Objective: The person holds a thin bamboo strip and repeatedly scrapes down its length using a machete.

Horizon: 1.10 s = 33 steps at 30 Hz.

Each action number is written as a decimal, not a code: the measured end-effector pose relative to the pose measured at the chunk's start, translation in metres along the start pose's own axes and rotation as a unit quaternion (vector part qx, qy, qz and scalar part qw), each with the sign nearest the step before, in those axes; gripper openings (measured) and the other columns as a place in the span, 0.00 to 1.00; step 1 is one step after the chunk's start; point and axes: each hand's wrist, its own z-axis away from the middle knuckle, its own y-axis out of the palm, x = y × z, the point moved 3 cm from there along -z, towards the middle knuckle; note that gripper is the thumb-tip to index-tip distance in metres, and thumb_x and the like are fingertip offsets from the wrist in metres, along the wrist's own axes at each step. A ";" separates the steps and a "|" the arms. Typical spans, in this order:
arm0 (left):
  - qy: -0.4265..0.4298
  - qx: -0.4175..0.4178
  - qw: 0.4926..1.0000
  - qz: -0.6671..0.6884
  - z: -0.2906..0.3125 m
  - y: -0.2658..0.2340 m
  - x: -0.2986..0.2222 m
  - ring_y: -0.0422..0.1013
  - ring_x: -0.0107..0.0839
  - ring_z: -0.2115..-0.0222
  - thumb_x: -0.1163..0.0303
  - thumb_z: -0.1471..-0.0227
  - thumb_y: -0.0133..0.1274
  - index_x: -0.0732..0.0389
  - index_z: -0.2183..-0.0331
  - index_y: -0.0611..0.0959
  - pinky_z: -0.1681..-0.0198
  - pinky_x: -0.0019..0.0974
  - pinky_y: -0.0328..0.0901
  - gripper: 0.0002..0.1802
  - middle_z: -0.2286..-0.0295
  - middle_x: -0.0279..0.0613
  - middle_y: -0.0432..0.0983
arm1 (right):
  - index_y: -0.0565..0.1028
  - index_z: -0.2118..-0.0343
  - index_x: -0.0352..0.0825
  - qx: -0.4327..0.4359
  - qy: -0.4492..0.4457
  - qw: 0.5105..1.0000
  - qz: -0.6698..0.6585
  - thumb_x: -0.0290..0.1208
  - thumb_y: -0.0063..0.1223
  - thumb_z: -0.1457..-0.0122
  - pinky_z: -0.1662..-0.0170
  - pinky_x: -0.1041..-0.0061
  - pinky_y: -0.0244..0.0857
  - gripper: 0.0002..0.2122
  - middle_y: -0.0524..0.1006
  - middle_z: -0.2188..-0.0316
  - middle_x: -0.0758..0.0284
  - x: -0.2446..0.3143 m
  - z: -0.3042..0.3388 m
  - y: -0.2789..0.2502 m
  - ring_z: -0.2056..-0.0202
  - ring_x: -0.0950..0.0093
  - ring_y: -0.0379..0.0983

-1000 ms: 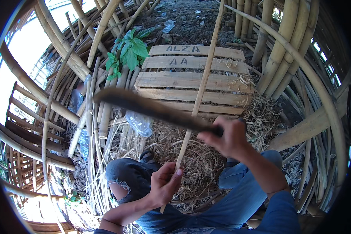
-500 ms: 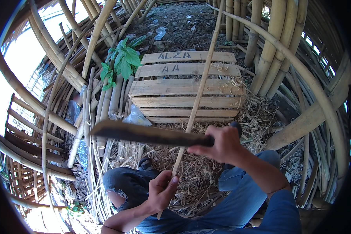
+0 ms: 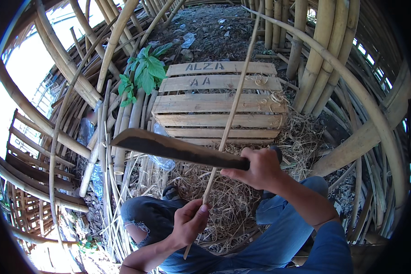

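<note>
A long, thin bamboo strip (image 3: 235, 101) slants from between my knees up past a slatted wooden crate. Near its lower end my left hand (image 3: 190, 221) is closed round it, thumb along the strip. My right hand (image 3: 260, 168) grips the dark handle of a machete (image 3: 182, 151). Its broad blade points left and crosses over the strip, a short way above my left hand. Whether the edge touches the strip I cannot tell. The handle's middle is hidden by my fingers.
The wooden crate (image 3: 219, 103) lies ahead, with curly shavings (image 3: 223, 201) heaped before it and between my legs. Bamboo poles (image 3: 335, 55) stand at right; a curved pole (image 3: 365, 98) arches there. A leafy plant (image 3: 147, 71) and cut bamboo lengths (image 3: 123, 123) are at left.
The machete blade has tilted, its broad face now showing more and its middle sitting slightly lower. Both hands keep their grips and have barely moved.
</note>
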 end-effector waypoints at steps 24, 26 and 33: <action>0.006 -0.022 0.999 -0.028 0.005 0.000 -0.004 0.54 0.13 0.85 0.68 0.39 0.44 0.66 0.61 0.74 0.84 0.21 0.50 0.11 0.83 0.25 0.63 | 0.71 0.86 0.36 -0.016 -0.047 0.999 0.016 0.65 0.55 0.55 0.85 0.75 0.64 0.30 0.69 0.93 0.70 0.013 0.011 -0.006 0.90 0.75 0.70; 0.022 -0.031 0.998 -0.042 0.006 0.001 -0.007 0.54 0.13 0.85 0.67 0.39 0.44 0.66 0.61 0.74 0.84 0.20 0.49 0.12 0.83 0.25 0.62 | 0.70 0.86 0.37 -0.025 -0.050 0.998 0.012 0.70 0.47 0.53 0.88 0.74 0.63 0.32 0.67 0.94 0.70 0.004 0.005 -0.006 0.91 0.75 0.69; 0.032 -0.035 0.998 -0.032 0.002 0.005 -0.003 0.55 0.15 0.88 0.67 0.39 0.44 0.68 0.63 0.74 0.87 0.22 0.48 0.13 0.83 0.31 0.64 | 0.68 0.88 0.36 -0.065 -0.051 0.996 0.017 0.67 0.52 0.54 0.87 0.72 0.63 0.31 0.66 0.95 0.68 0.009 0.010 -0.002 0.91 0.71 0.69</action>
